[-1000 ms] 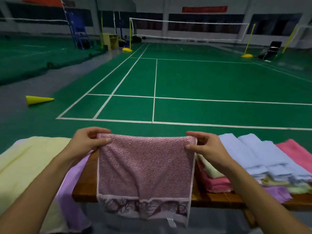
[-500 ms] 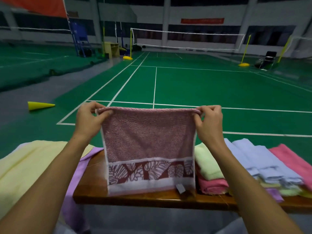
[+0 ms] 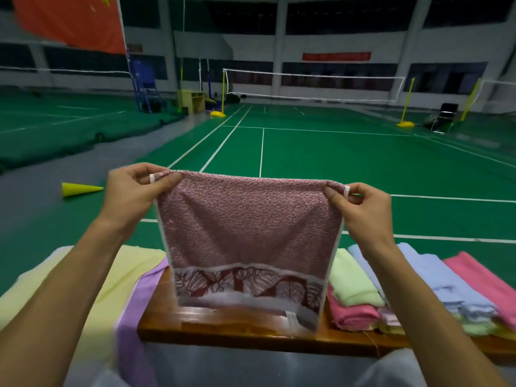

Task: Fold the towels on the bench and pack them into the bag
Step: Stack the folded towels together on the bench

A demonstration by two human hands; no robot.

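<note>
Here the mauve terry towel with a leaf-patterned border (image 3: 248,236) hangs between the two hands, above the brown wooden bench (image 3: 237,328). The left hand (image 3: 134,191) pinches one top corner, the right hand (image 3: 363,208) the other, fingers curled on the hem. Its lower edge hangs just over the bench top. To fold it well, I judge the corners should be kept level and taut, then brought together edge to edge. Below the right hand lies a stack of pastel folded towels (image 3: 418,291); below the left, a pale yellow cloth (image 3: 92,289). No bag shows.
</note>
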